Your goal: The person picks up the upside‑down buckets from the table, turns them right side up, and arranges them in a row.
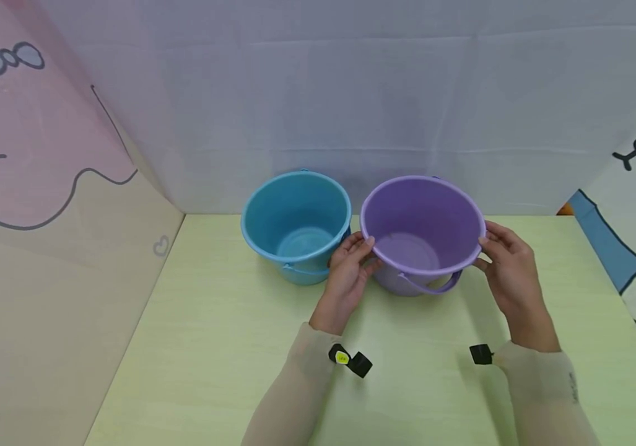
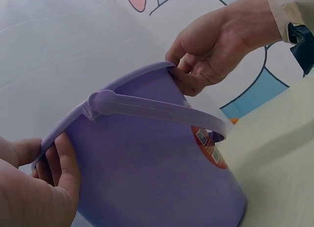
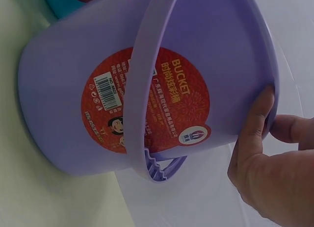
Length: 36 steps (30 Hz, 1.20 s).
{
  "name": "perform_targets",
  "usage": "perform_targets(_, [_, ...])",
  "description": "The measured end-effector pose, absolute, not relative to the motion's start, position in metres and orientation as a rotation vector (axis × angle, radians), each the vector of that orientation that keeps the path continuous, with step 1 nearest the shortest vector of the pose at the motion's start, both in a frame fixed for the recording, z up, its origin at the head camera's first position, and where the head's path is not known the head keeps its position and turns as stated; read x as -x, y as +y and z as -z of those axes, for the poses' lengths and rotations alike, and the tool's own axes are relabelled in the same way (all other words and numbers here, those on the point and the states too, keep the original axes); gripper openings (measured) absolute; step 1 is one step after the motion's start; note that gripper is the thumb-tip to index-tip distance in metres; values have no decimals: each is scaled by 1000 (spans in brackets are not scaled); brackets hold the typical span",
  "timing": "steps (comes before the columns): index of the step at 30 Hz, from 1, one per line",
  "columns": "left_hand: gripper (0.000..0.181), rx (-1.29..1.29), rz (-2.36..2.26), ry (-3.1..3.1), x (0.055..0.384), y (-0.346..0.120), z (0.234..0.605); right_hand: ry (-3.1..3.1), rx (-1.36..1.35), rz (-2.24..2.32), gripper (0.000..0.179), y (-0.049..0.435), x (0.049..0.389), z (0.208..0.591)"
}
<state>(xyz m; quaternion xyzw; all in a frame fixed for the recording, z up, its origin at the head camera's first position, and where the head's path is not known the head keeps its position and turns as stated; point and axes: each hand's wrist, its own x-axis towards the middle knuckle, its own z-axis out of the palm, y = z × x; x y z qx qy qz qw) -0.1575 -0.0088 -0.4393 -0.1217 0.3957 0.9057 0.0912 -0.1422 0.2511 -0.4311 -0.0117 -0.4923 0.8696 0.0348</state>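
A purple bucket (image 1: 407, 288) stands on the table, its handle (image 2: 162, 112) hanging down at the front. My left hand (image 1: 347, 272) pinches the left side of its rim, thumb over the edge and fingers beneath. On the opposite side my right hand (image 1: 513, 272) grips the rim the same way. The right wrist view shows a red label (image 3: 167, 97) on the bucket's wall, partly covered by the handle. Just left of the purple bucket stands a blue bucket (image 1: 303, 272), its handle lowered too; the backs of my left fingers are close to it.
The pale green table (image 1: 195, 359) meets a white cloth wall (image 1: 318, 93) right behind both buckets. Printed panels rise at the left (image 1: 44, 279) and at the right (image 1: 635, 248). Both wrists carry small black cameras.
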Motion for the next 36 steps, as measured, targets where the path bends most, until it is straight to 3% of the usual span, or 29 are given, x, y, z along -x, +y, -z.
perform_targets(36, [16,395,-2723,1123,161,-1,440,-1547,134,-2632,19,251,158,427])
